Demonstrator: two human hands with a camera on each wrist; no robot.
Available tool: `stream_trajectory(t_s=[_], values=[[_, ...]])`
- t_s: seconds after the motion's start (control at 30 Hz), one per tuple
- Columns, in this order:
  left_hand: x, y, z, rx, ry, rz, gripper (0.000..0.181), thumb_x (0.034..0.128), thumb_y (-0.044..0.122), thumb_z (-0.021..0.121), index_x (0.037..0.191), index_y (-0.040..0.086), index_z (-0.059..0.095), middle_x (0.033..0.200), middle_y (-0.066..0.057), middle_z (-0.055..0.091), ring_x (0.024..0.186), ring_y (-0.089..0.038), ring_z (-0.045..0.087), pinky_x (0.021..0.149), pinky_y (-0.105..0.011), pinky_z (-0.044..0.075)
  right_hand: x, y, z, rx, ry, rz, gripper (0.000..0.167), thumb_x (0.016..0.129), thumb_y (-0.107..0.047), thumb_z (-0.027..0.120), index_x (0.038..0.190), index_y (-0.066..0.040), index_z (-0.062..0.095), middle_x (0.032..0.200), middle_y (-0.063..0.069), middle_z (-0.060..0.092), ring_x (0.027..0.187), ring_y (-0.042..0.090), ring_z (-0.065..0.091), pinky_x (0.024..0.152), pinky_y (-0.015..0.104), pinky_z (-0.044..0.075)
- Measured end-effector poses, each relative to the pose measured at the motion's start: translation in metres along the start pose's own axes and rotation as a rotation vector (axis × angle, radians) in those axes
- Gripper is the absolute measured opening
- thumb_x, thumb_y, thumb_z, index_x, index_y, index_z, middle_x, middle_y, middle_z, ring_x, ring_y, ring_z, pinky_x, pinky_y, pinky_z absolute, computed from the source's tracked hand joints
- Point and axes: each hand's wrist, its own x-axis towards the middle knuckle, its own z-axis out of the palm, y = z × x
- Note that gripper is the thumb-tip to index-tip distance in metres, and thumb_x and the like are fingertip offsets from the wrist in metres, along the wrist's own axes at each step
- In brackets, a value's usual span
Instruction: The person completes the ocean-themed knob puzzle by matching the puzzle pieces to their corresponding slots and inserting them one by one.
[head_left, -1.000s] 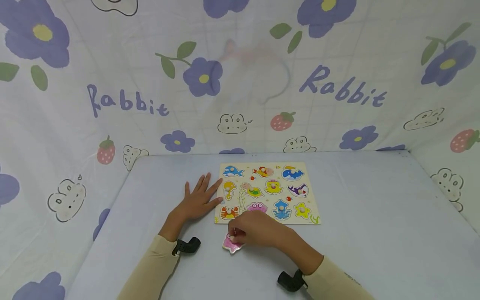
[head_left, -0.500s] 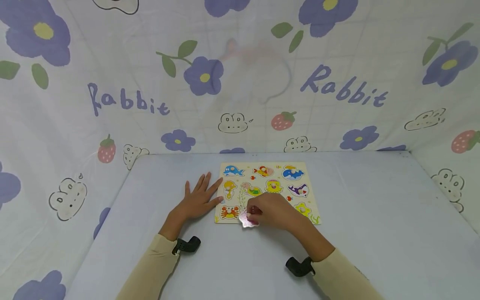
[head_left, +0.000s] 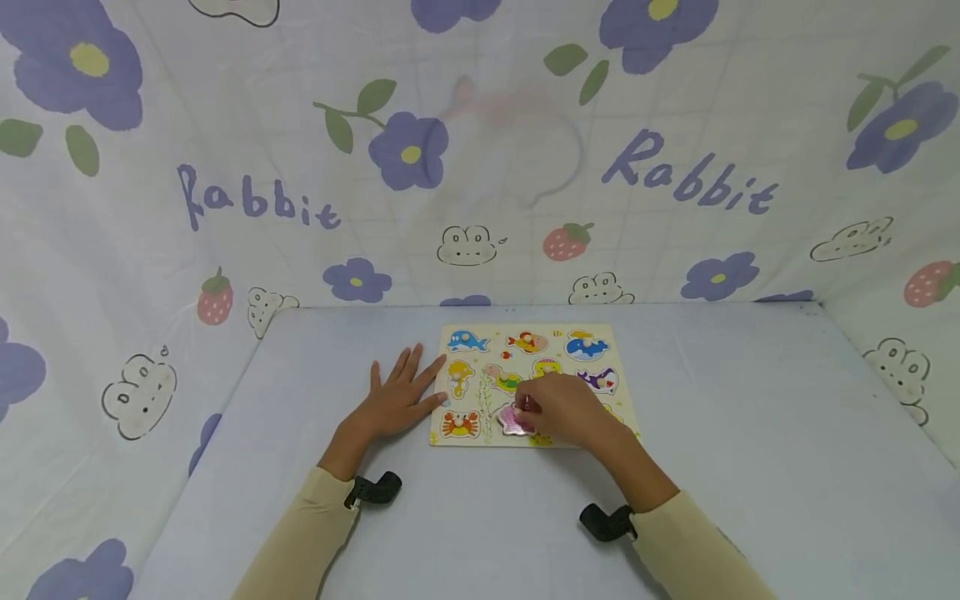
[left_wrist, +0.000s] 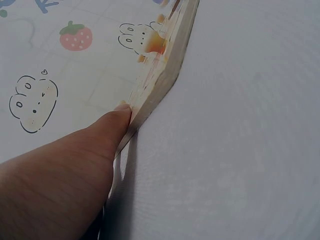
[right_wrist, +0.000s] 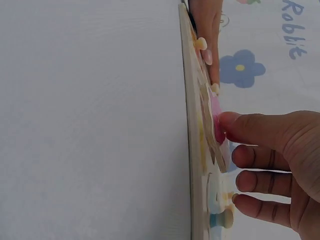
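A wooden peg puzzle board point(head_left: 491, 356) with colourful sea animals lies flat on the table. My right hand point(head_left: 566, 407) is over its lower middle, pinching a pink sea-animal puzzle piece point(head_left: 512, 419). In the right wrist view the thumb presses that pink piece point(right_wrist: 216, 120), which lies at a slant over the board; the other fingers are curled without holding anything. My left hand point(head_left: 397, 400) rests on the table with spread fingers, its thumb and index finger touching the board's left edge. The left wrist view has the thumb point(left_wrist: 117, 117) against that edge.
Around the held piece sit a crab piece point(head_left: 460, 424), a turtle piece point(head_left: 507, 380) and a purple whale piece point(head_left: 597, 381), with several more on the board. The white table point(head_left: 712, 433) meets a printed cloth backdrop point(head_left: 510, 183) behind the board.
My right hand has carried the pink piece from the table in front of the board, up and rightward, onto the board's lower row. My left hand has stayed in place.
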Motion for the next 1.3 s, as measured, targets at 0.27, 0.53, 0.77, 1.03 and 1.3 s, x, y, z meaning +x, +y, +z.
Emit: stream_trajectory(t_s=[0.27, 0.53, 0.77, 1.03, 1.3], values=[[-0.001, 0.001, -0.002, 0.005, 0.001, 0.005, 0.072, 0.1044, 0.057, 0.043, 0.164, 0.026, 0.018, 0.170, -0.017, -0.001, 0.156, -0.037, -0.004, 0.112, -0.073, -0.009, 0.004, 0.004, 0.009, -0.037, 0.001, 0.022, 0.009, 0.091, -0.030, 0.078, 0.093, -0.022, 0.074, 0.068, -0.008, 0.053, 0.071, 0.012, 0.050, 0.063, 0.028, 0.041], [0.000, 0.000, -0.001, 0.012, -0.004, -0.001, 0.072, 0.1043, 0.060, 0.040, 0.164, 0.029, 0.015, 0.170, -0.014, -0.003, 0.156, -0.034, -0.005, 0.113, -0.072, -0.010, 0.006, 0.002, 0.012, -0.049, 0.024, 0.004, 0.010, 0.091, -0.031, 0.078, 0.093, -0.022, 0.074, 0.065, -0.009, 0.053, 0.069, 0.012, 0.049, 0.063, 0.028, 0.039], [0.001, 0.000, -0.001, -0.004, 0.002, 0.003, 0.072, 0.1041, 0.060, 0.041, 0.164, 0.028, 0.016, 0.170, -0.015, -0.002, 0.156, -0.035, -0.004, 0.112, -0.073, -0.009, 0.006, -0.001, 0.013, -0.034, 0.032, -0.001, 0.010, 0.091, -0.029, 0.078, 0.094, -0.020, 0.075, 0.064, -0.011, 0.052, 0.066, 0.011, 0.050, 0.068, 0.029, 0.042], [0.000, 0.001, -0.002, 0.006, -0.003, -0.003, 0.072, 0.1042, 0.059, 0.041, 0.164, 0.028, 0.016, 0.170, -0.016, -0.001, 0.156, -0.036, -0.003, 0.112, -0.074, -0.008, 0.005, -0.002, 0.015, -0.040, 0.039, -0.010, 0.010, 0.091, -0.029, 0.079, 0.094, -0.020, 0.075, 0.064, -0.011, 0.052, 0.065, 0.010, 0.049, 0.061, 0.027, 0.039], [0.000, 0.002, -0.002, 0.002, -0.002, -0.003, 0.072, 0.1044, 0.059, 0.041, 0.164, 0.028, 0.016, 0.170, -0.015, -0.001, 0.156, -0.035, -0.004, 0.113, -0.073, -0.008, 0.005, -0.001, 0.016, -0.031, 0.058, -0.017, 0.010, 0.090, -0.028, 0.080, 0.092, -0.020, 0.076, 0.065, -0.012, 0.052, 0.066, 0.008, 0.049, 0.061, 0.026, 0.039]])
